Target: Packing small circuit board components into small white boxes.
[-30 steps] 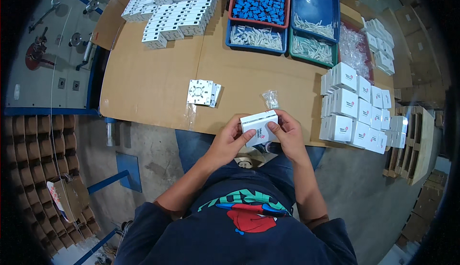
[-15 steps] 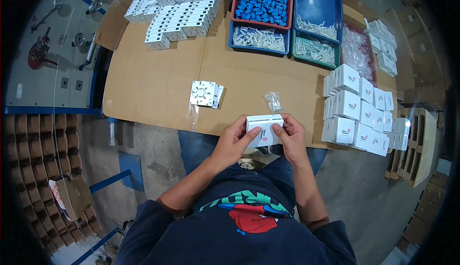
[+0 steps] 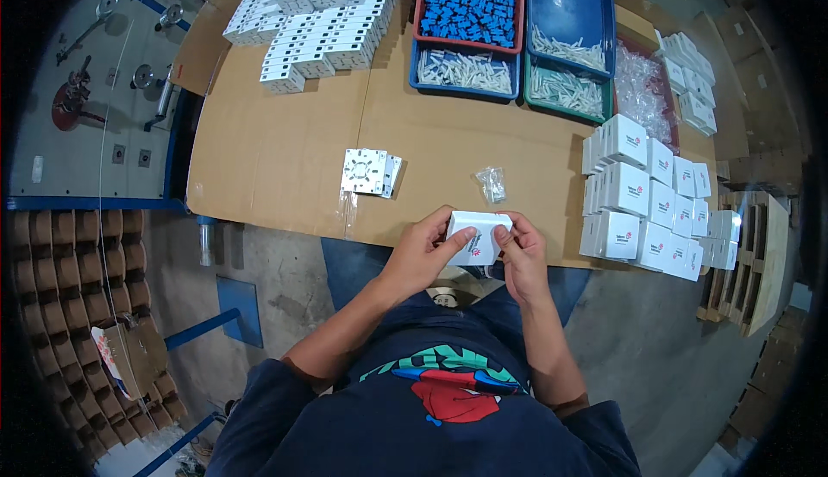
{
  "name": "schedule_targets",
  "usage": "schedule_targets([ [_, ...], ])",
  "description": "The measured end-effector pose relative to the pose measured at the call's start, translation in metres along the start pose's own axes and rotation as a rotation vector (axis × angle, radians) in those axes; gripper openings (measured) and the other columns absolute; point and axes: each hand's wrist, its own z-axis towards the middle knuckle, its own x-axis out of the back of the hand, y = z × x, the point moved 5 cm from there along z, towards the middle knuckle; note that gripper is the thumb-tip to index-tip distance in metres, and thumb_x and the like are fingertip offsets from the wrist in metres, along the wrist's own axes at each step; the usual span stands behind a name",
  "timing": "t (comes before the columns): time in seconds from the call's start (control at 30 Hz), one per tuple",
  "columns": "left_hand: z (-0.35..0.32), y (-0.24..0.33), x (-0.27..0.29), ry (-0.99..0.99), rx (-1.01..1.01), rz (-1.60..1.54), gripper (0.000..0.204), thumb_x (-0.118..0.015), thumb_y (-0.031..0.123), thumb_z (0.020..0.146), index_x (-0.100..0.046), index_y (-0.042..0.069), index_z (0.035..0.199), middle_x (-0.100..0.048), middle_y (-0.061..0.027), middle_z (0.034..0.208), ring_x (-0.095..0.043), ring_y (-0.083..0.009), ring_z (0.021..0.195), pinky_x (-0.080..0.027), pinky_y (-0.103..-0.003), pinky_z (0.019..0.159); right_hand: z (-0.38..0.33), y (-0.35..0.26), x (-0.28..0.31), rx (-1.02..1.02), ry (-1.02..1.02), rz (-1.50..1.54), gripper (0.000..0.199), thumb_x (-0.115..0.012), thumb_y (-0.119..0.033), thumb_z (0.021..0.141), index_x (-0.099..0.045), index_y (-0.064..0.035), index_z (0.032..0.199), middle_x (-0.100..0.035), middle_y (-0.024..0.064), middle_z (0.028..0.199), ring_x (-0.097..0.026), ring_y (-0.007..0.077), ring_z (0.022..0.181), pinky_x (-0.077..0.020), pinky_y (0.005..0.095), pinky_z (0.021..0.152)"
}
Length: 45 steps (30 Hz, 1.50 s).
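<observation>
left hand (image 3: 424, 251): grips small white box (image 3: 477, 235), thumb on top face
right hand (image 3: 520, 253): pinches its right end
box: at table (image 3: 276, 149) front edge, barely moved since a second ago
change: fingers shifted; flap likely being closed

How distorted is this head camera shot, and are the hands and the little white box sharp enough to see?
Head view: strong fisheye bending, the cardboard-covered table edges curve and the corners go black; lighting is even, with no harsh glare; the left hand, right hand and white box look sharp.
</observation>
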Motion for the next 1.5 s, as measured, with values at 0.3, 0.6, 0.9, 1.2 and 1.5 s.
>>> schedule_targets([
  [0.3,0.006,-0.035,0.01,0.282,0.037,-0.39,0.021,-0.061,0.019,0.101,-0.059,0.001,0.11,-0.069,-0.007,0.101,-0.063,-0.01,0.092,-0.05,-0.026,0.084,-0.003,0.006,-0.002,-0.181,-0.128,-0.048,0.037,-0.069,-0.012,0.093,-0.057,0.003,0.125,-0.069,0.0106,0.108,-0.067,0.0174,0.097,-0.0572,0.0318,0.084],
  [0.6,0.01,-0.037,-0.019,0.11,0.237,-0.485,0.015,-0.066,0.012,0.096,-0.06,0.002,0.106,-0.068,-0.0078,0.101,-0.065,-0.0129,0.094,-0.053,-0.027,0.082,-0.023,0.004,0.033,-0.182,0.107,-0.047,0.03,-0.069,-0.014,0.094,-0.06,0.003,0.117,-0.07,0.0082,0.097,-0.068,0.0149,0.085,-0.057,0.0302,0.081],
  [0.9,0.036,-0.049,-0.13,0.042,0.2,-0.408,0.032,-0.072,0.013,0.092,-0.052,0.003,0.115,-0.065,-0.0082,0.106,-0.061,-0.0113,0.09,-0.051,-0.026,0.075,-0.081,-0.016,0.071,0.172,0.534,0.304,0.028,-0.064,-0.009,0.096,-0.059,-0.0016,0.122,-0.065,0.0057,0.107,-0.064,0.0171,0.099,-0.0537,0.0333,0.088],
  [1.2,0.076,-0.053,-0.198,-0.099,0.14,-0.179,0.041,-0.062,0.026,0.1,-0.053,0.0,0.13,-0.062,-0.0051,0.11,-0.06,-0.0117,0.095,-0.047,-0.024,0.079,-0.097,-0.063,0.155,0.403,0.756,0.35,0.026,-0.068,-0.005,0.092,-0.057,-0.0013,0.114,-0.066,0.0078,0.102,-0.065,0.0157,0.089,-0.0555,0.0306,0.076],
  [1.5,0.093,-0.065,-0.229,-0.078,0.005,0.0,0.046,-0.062,0.021,0.099,-0.053,-0.001,0.138,-0.06,-0.0083,0.114,-0.062,-0.0152,0.094,-0.052,-0.028,0.076,-0.096,-0.063,0.183,0.436,0.94,0.39,0.031,-0.071,-0.01,0.092,-0.054,0.0007,0.116,-0.065,0.0085,0.101,-0.064,0.0158,0.084,-0.0564,0.0308,0.073],
])
